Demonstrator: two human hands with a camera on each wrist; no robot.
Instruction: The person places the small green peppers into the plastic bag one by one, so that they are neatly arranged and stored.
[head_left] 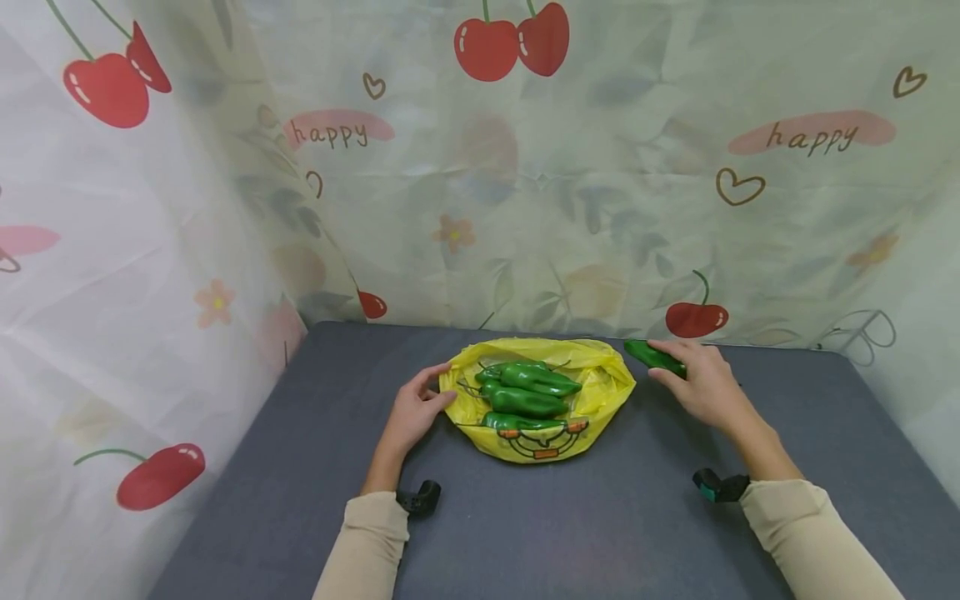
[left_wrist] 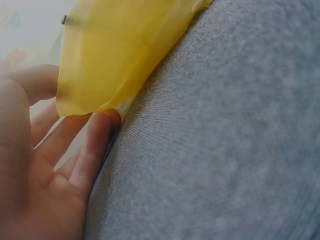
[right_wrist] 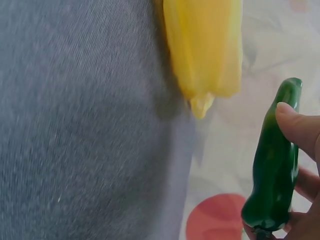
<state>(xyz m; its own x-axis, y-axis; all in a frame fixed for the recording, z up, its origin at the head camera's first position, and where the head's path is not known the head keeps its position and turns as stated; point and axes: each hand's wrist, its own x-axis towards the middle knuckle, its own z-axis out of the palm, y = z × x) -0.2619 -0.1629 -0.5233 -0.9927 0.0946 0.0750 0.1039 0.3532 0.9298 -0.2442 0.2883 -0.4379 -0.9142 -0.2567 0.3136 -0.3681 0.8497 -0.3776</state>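
A yellow plastic bag (head_left: 600, 408) lies with its mouth spread, and several long green peppers (head_left: 527, 400) show inside. At the bag's left rim is my left hand (head_left: 415, 408); its thumb and fingers hold the edge of the plastic, as the bag's yellow side (left_wrist: 115, 55) shows in the left wrist view. My right hand (head_left: 705, 383) grips one green pepper (head_left: 654, 357) just right of the bag. The right wrist view has this pepper (right_wrist: 275, 165) between thumb and fingers, apart from the bag (right_wrist: 205, 45).
Dark grey cloth covers the table (head_left: 562, 533). Behind it hangs a pale curtain (head_left: 525, 208) printed with cherries and hearts, and another stretch runs along the left side. A thin wire-like loop (head_left: 873, 333) shows at the table's back right corner.
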